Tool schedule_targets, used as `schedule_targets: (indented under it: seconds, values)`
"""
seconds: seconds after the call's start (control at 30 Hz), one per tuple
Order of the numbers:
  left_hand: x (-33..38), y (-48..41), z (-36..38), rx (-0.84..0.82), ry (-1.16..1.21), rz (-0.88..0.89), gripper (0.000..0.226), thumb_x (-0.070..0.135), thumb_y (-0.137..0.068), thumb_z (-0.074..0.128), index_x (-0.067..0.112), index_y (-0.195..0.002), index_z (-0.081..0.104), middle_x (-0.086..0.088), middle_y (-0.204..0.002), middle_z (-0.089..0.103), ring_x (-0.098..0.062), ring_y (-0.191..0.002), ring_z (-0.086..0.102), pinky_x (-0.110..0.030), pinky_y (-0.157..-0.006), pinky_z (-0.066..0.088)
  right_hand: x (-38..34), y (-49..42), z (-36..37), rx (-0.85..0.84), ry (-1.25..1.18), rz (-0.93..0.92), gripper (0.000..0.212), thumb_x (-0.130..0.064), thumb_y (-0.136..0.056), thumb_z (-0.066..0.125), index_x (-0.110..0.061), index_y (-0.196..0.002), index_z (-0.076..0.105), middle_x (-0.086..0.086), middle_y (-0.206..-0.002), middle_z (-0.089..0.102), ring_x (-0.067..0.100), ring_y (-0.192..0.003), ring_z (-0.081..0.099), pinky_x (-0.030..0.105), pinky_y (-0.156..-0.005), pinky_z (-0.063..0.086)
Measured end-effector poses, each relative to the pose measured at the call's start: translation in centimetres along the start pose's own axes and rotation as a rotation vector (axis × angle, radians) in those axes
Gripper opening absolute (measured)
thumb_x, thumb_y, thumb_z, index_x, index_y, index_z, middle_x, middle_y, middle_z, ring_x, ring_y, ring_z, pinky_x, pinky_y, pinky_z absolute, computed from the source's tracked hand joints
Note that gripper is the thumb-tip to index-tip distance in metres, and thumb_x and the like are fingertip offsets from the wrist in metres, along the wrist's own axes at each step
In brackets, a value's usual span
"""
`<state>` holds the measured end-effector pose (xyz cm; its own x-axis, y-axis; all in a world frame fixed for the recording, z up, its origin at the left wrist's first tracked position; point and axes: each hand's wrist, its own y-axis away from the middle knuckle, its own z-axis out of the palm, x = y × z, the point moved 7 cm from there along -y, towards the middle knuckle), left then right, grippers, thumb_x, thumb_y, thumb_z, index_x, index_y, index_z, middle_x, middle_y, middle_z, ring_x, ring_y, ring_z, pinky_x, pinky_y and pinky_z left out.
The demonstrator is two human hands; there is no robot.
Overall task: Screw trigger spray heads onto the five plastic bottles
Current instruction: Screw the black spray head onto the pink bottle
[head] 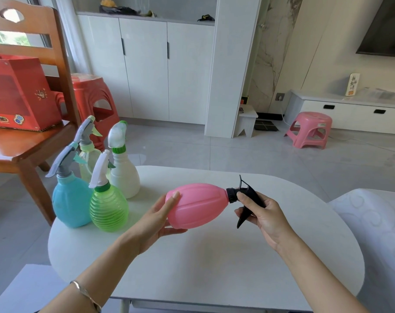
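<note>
White oval table (203,256) serves as the work surface. Pink bottle (198,205) is held on its side above the tabletop, neck to the right, with the black trigger spray head (250,192) on the neck. Left hand (156,222) cups the bottle's base, fingers curled round it. Right hand (264,213) grips the head, fingers clamped on it. Blue bottle (71,199), green bottle (108,211), white bottle (124,175) and pale clear bottle (88,159) stand upright, heads fitted, grouped at the table's left edge.
</note>
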<state>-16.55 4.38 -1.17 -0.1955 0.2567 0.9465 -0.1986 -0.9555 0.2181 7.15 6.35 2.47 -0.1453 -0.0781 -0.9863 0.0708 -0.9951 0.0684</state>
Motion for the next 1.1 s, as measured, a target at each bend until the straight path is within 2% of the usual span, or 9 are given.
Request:
schedule_targets:
  seconds: [0.3,0.43,0.57,0.7,0.77,0.83,0.97,1.03,1.1]
  values:
    - [0.4,0.1,0.5,0.090,-0.030,0.086,0.065,0.057,-0.064,0.067,0.029,-0.122,0.059,-0.005,-0.114,0.067,-0.020,-0.090,0.074,-0.033,-0.069,0.060,0.4,-0.1,-0.8,0.031,-0.034,0.059,0.034,-0.036,-0.053,0.080,-0.016,-0.080,0.077,0.008,-0.078,0.070,0.018,-0.058,0.067,0.024,-0.062,0.057]
    - [0.9,0.5,1.1,0.053,-0.067,0.093,0.066,0.057,-0.065,0.067,0.030,-0.124,0.056,-0.005,-0.117,0.066,-0.020,-0.095,0.073,-0.032,-0.070,0.060,-0.3,0.1,-1.0,0.011,-0.033,0.050,0.037,-0.038,-0.051,0.081,-0.016,-0.081,0.078,0.007,-0.079,0.071,0.018,-0.060,0.068,0.024,-0.062,0.057]
    - [1.6,1.3,1.3,-0.101,-0.070,-0.014,0.059,0.056,-0.079,0.069,0.032,-0.130,0.051,-0.008,-0.128,0.061,-0.027,-0.104,0.070,-0.036,-0.076,0.059,-1.9,0.1,-0.8,-0.033,0.002,0.003,0.036,-0.037,-0.053,0.081,-0.017,-0.082,0.078,0.002,-0.074,0.070,0.017,-0.057,0.067,0.023,-0.061,0.056]
    - [1.5,2.7,1.7,-0.287,0.017,-0.184,0.061,0.059,-0.071,0.069,0.027,-0.123,0.063,-0.014,-0.109,0.070,-0.030,-0.093,0.069,-0.042,-0.076,0.059,-4.0,0.0,0.4,-0.137,0.122,-0.013,0.036,-0.037,-0.055,0.080,-0.016,-0.084,0.076,-0.002,-0.070,0.068,0.017,-0.057,0.065,0.021,-0.059,0.054]
    - [1.7,3.3,1.9,-0.341,0.042,-0.206,0.059,0.063,-0.069,0.070,0.029,-0.117,0.069,-0.015,-0.104,0.068,-0.031,-0.090,0.067,-0.042,-0.073,0.060,-5.2,0.0,1.5,-0.173,0.209,-0.056,0.038,-0.039,-0.056,0.080,-0.016,-0.086,0.075,-0.001,-0.074,0.070,0.017,-0.064,0.068,0.022,-0.060,0.054]
    - [2.2,3.9,1.9,-0.370,0.072,-0.196,0.068,0.063,-0.061,0.079,0.026,-0.117,0.069,-0.016,-0.101,0.068,-0.032,-0.090,0.066,-0.041,-0.070,0.060,-6.9,0.0,2.6,-0.166,0.290,-0.149,0.040,-0.042,-0.058,0.078,-0.021,-0.092,0.074,0.000,-0.085,0.074,0.015,-0.076,0.069,0.020,-0.065,0.054]
    - [3.9,5.3,1.7,-0.377,0.090,-0.089,0.070,0.054,-0.055,0.087,0.020,-0.114,0.067,-0.011,-0.097,0.074,-0.025,-0.087,0.072,-0.038,-0.073,0.060,-10.2,0.0,3.8,-0.043,0.402,-0.338,0.060,-0.053,-0.063,0.074,-0.034,-0.118,0.060,-0.015,-0.121,0.062,0.001,-0.114,0.056,0.023,-0.096,0.042]
    - [4.9,5.8,1.2,-0.323,0.059,-0.020,0.077,0.052,-0.052,0.089,0.019,-0.116,0.063,-0.007,-0.097,0.076,-0.022,-0.089,0.072,-0.035,-0.074,0.060,-11.6,0.7,4.4,0.072,0.411,-0.467,0.053,-0.049,-0.071,0.074,-0.034,-0.120,0.057,-0.015,-0.125,0.055,-0.002,-0.121,0.047,0.021,-0.098,0.036]
    - [6.0,6.4,0.4,-0.236,0.018,0.055,0.086,0.053,-0.047,0.091,0.020,-0.119,0.057,-0.003,-0.099,0.076,-0.019,-0.092,0.072,-0.032,-0.075,0.059,-12.3,1.8,5.5,0.182,0.405,-0.586,0.041,-0.039,-0.077,0.072,-0.031,-0.115,0.058,-0.012,-0.121,0.054,-0.002,-0.118,0.046,0.021,-0.099,0.037]
